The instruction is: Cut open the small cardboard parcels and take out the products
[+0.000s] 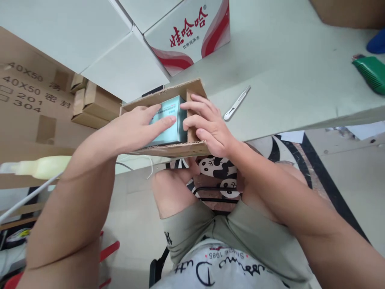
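Note:
An open cardboard carton lies at the table's near edge. Inside it is a light-blue box with small dark print. My left hand reaches over the carton from the left, its thumb and forefinger spread on the blue box's top face. My right hand is at the carton's right end, fingers apart and bent over the inner cardboard flap, fingertips by the blue box's right side. A white utility knife lies on the table to the right of the carton.
White cartons, one with red Chinese lettering, stand behind. Brown cartons are at the left, near a pale yellow bottle. A green object lies far right on the table. My legs are below the table edge.

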The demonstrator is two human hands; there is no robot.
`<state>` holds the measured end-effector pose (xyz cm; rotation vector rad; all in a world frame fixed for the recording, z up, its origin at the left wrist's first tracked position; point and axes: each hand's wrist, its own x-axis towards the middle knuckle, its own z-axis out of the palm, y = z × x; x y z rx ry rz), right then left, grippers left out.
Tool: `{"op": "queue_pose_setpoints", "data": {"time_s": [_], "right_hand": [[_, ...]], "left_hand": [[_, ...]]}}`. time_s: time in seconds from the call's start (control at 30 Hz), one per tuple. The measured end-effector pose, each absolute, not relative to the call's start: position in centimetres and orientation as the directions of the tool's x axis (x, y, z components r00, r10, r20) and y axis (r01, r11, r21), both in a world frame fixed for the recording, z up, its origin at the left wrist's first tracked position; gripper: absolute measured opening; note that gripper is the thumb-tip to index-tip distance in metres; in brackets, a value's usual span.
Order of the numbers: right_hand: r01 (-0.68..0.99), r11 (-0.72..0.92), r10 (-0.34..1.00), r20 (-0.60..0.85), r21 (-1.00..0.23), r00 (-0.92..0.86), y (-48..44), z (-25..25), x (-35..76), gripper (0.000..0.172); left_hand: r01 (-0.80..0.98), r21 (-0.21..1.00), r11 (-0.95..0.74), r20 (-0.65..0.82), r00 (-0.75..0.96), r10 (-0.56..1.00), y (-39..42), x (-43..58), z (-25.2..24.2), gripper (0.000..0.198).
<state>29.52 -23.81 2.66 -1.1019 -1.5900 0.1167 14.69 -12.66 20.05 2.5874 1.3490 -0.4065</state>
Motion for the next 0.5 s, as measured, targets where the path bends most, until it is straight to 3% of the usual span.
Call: {"op": "queue_pose_setpoints", "data": {"time_s": [0.2, 0.5], "right_hand": [[0.589, 0.526, 0.698, 0.707, -0.613, 0.114, -23.4, 2.6, 29.4, 0.041], [0.671, 0.44, 0.727, 0.675, -0.596, 0.123, -23.8, 2.7, 28.8, 0.041]], "left_hand": [[0.821, 0.089, -0.564, -0.294, 0.562, 0.773, -10.1, 13.6, 17.3, 0.106], [0.85, 0.095, -0.518, -0.332, 0.518, 0.789, -11.4, 15.1, 17.5, 0.111]]}}
